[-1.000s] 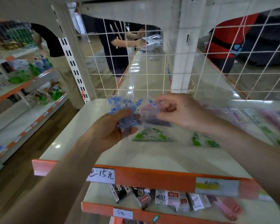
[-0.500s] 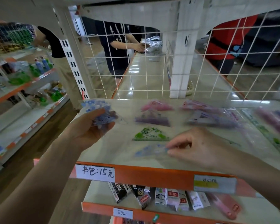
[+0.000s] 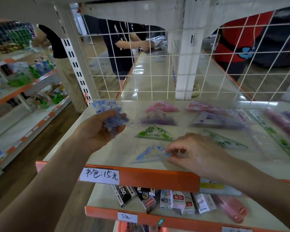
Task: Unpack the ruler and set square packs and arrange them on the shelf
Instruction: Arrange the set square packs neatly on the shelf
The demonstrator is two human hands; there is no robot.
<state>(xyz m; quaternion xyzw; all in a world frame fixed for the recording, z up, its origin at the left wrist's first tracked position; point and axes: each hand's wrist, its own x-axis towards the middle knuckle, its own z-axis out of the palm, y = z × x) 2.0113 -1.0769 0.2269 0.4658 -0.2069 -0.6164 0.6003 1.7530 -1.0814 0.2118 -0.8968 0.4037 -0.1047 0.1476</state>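
Observation:
My left hand (image 3: 97,133) holds up a clear pack with blue-printed pieces (image 3: 107,113) above the shelf's left end. My right hand (image 3: 194,153) pinches the corner of a blue-printed set square (image 3: 151,154) that lies flat near the front of the cream shelf (image 3: 107,158). Behind it lie a green set square (image 3: 153,132), a purple one (image 3: 157,120) and a pink one (image 3: 161,107). To the right are another green set square (image 3: 224,139), purple and pink ones (image 3: 214,121), and several long rulers (image 3: 274,131).
A white wire grid (image 3: 141,72) backs the shelf, with people standing beyond it. The orange front edge carries a handwritten price label (image 3: 100,175). Small boxes (image 3: 166,200) fill the shelf below. Another rack with bottles (image 3: 23,76) stands at the left.
My right hand came away from the pack in my left hand and moved down to the shelf front with the blue set square, which now lies there. My left hand drifted left with the pack.

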